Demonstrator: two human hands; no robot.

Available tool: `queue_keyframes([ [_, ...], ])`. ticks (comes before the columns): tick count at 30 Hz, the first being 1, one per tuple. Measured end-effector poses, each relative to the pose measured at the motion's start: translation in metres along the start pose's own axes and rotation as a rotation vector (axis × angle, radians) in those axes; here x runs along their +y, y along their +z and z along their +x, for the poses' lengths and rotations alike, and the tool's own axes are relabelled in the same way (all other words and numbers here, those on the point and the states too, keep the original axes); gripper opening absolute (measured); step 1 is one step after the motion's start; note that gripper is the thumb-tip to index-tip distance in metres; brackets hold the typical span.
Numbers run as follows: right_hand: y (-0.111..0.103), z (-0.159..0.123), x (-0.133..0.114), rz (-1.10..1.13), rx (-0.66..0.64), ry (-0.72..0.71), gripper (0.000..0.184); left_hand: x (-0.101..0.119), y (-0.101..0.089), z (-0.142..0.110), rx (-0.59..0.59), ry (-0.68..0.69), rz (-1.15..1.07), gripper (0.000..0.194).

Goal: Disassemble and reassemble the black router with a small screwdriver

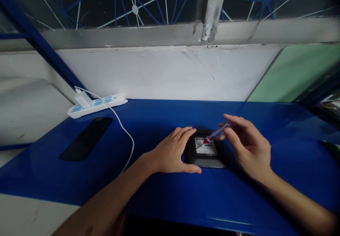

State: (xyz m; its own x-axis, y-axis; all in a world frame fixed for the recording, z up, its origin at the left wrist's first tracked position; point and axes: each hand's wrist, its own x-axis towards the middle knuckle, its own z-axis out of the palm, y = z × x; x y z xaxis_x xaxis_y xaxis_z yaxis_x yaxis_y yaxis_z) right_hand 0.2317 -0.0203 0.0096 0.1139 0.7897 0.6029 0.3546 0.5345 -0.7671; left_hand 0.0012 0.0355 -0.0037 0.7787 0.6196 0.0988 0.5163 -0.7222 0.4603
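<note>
A small black boxy device (pixel 205 161) with a printed white label (pixel 209 149) lies flat on the blue table. Around its left end, my left hand (pixel 175 151) grips it, with the fingers at the far edge and the thumb along the near edge. My right hand (pixel 249 147) pinches a screwdriver (pixel 219 132) with a clear purplish handle and a red collar. The screwdriver slants down to the left over the label, its thin shaft pointing at the device's left part. Whether the tip touches a screw is too small to tell.
A black smartphone (pixel 86 139) lies on the table's left side. Behind it sits a white power strip (pixel 99 105) with a charger (pixel 83 98) plugged in. The white charger cable (pixel 124 131) curves across the table toward my left forearm. A white wall (pixel 170 73) borders the blue table (pixel 164 200) at the back.
</note>
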Motion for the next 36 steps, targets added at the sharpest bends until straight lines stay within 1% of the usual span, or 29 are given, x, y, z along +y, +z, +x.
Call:
queue_keyframes([
  [3, -0.0009, 0.0012, 0.0029, -0.02, -0.007, -0.043, 0.031, -0.0002, -0.0004, -0.0001, -0.007, 0.003, -0.005, 0.117],
  [5, -0.0016, 0.0023, 0.003, -0.022, -0.031, -0.046, 0.03, -0.0001, -0.0013, -0.0001, -0.018, -0.003, -0.007, 0.117],
  [10, -0.0021, 0.0018, -0.0014, 0.027, -0.098, 0.027, 0.037, -0.0002, -0.0017, 0.0002, -0.021, -0.01, -0.005, 0.117],
  [13, -0.0007, -0.0008, -0.0016, 0.017, -0.086, 0.052, 0.04, -0.0003, -0.0005, 0.0002, -0.007, 0.0, 0.003, 0.118],
  [16, 0.0007, -0.0017, 0.001, -0.023, -0.01, 0.054, 0.04, -0.0003, 0.0003, 0.0003, -0.013, -0.004, 0.005, 0.12],
  [18, 0.0009, -0.0006, 0.0032, -0.043, 0.017, 0.032, 0.036, -0.0003, 0.0005, 0.0003, -0.015, -0.007, 0.007, 0.12],
  [20, 0.0004, 0.0011, 0.0047, -0.055, -0.004, 0.021, 0.029, -0.0003, 0.0004, 0.0003, -0.011, -0.007, 0.007, 0.119],
  [22, -0.0004, 0.0022, 0.005, -0.035, -0.034, 0.04, 0.027, -0.0001, 0.0, 0.0004, -0.012, -0.01, 0.003, 0.119],
  [28, -0.0008, -0.0002, 0.0022, 0.017, -0.095, 0.103, 0.036, 0.0014, -0.0008, 0.0004, -0.007, -0.008, -0.026, 0.117],
  [36, -0.0021, 0.0008, 0.0023, -0.004, -0.102, 0.09, 0.037, 0.0012, -0.0015, 0.0, -0.014, -0.006, -0.027, 0.117],
])
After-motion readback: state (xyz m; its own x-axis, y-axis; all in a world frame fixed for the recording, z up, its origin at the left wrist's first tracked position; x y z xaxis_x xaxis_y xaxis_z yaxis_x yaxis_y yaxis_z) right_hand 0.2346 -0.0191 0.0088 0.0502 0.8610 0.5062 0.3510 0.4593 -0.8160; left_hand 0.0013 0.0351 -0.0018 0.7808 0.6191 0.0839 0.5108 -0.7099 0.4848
